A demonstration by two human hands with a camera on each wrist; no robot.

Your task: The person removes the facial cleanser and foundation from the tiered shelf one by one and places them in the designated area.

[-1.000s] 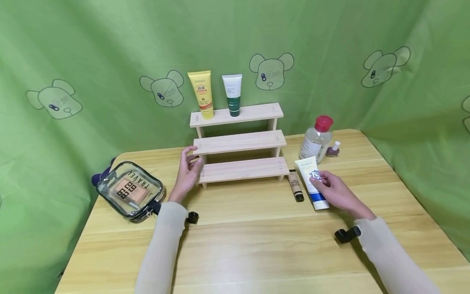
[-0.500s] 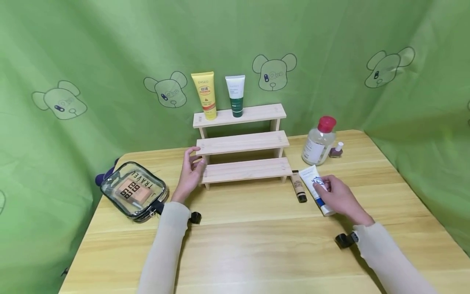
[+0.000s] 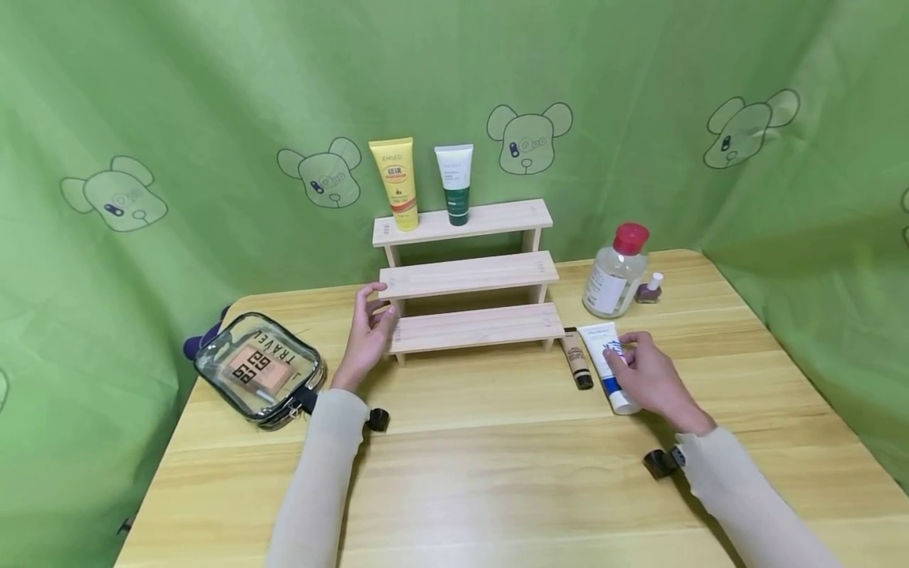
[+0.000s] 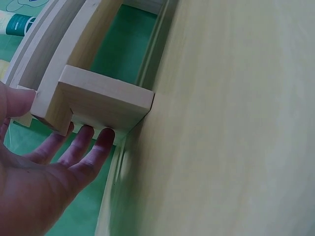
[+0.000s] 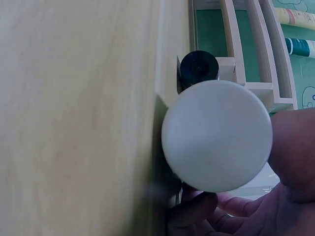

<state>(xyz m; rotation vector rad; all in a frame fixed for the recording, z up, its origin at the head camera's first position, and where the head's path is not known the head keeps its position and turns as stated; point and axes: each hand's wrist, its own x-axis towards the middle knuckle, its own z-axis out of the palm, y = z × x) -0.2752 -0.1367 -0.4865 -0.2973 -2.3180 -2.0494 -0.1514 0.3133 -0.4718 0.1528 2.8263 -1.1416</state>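
Observation:
A three-tier wooden display shelf stands at the back middle of the table. At its left end is my left hand, thumb by the lowest step's edge; in the left wrist view the fingertips press its side panel. My right hand holds a white cream tube with a blue band, thumb on top and fingers round the far side. Its round white cap faces the right wrist camera. Left of it lies a small beige tube with a black cap, beside the shelf's right leg.
On the top tier stand a yellow tube and a white-and-green tube. Behind my right hand are a clear bottle with a red cap and a small nail polish bottle. A transparent travel pouch lies on the left.
The white and blue tube has come down toward the table in my right hand and now lies low beside the beige tube. My left hand stays at the shelf's end.

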